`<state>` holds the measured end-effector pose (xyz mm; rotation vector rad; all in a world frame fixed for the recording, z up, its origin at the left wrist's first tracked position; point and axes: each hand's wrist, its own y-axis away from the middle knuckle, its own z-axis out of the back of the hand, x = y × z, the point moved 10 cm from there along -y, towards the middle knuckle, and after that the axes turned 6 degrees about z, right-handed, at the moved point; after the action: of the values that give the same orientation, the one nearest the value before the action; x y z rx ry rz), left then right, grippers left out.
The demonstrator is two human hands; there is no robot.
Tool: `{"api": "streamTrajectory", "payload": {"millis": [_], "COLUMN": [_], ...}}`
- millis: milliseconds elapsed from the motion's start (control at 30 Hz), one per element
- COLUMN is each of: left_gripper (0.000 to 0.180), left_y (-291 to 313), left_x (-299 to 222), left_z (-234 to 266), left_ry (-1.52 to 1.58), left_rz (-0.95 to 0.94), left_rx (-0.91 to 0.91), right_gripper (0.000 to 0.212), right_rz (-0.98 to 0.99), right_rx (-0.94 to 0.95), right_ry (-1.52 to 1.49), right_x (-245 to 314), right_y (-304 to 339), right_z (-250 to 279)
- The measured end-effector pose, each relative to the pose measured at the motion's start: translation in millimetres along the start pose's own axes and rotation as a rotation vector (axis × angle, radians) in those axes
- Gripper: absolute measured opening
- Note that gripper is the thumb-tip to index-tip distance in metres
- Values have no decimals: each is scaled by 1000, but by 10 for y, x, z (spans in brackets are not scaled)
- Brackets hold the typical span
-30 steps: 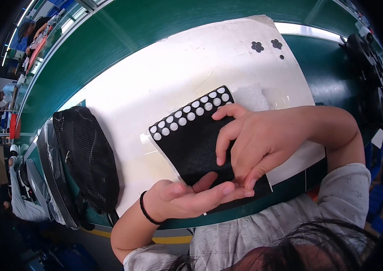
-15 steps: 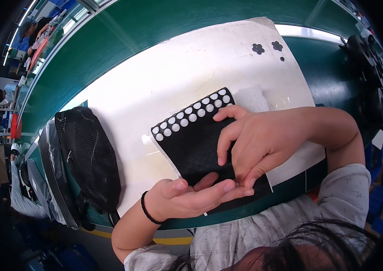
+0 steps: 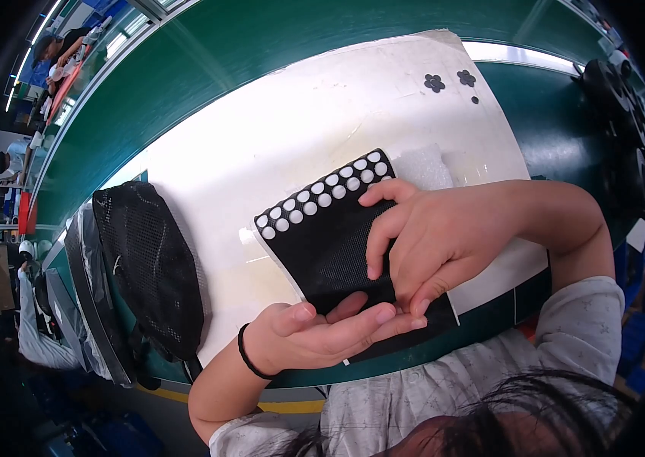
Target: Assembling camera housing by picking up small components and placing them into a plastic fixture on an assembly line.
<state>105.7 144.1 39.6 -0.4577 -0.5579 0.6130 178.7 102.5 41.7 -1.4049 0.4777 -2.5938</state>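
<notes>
A black textured sheet [image 3: 315, 255] lies at a slant on a white board [image 3: 254, 126]. Along its far edge run two rows of round white dots [image 3: 310, 207] on black discs. My left hand [image 3: 319, 333], palm up with a dark band at the wrist, is over the sheet's near edge, its fingers stretched out and the thumb apart. Above the sheet's right side is my right hand [image 3: 444, 236]. Its thumb and a finger press together at the left fingertips; anything between them is hidden. The other right fingers curve over the sheet.
A black mesh bag [image 3: 151, 266] lies at left beside grey and black straps. Two black flower-shaped pieces [image 3: 434, 82] and a small black dot [image 3: 475, 100] are at the board's far right. A translucent piece [image 3: 424, 165] lies behind my right hand. Black round objects [image 3: 612, 87] stand at right.
Both hands and the sheet stay almost exactly in place. In the far left background, people have shifted slightly.
</notes>
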Motion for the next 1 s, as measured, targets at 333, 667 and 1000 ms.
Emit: {"api": "streamTrajectory", "payload": {"millis": [333, 667, 1000], "left_gripper": [63, 61, 61], "left_y": [-12, -25, -26], "left_x": [1, -43, -35], "left_z": [0, -16, -2], "left_ry": [13, -59, -150], "left_rz": [5, -63, -62], "left_rx": [-6, 24, -43], "right_gripper": [8, 9, 11], "right_rz": [10, 3, -36], "right_rx": [6, 12, 6], "right_ry": [-6, -33, -100], "right_x": [3, -7, -14], "right_y": [14, 10, 10], "right_z": [-13, -16, -4]}}
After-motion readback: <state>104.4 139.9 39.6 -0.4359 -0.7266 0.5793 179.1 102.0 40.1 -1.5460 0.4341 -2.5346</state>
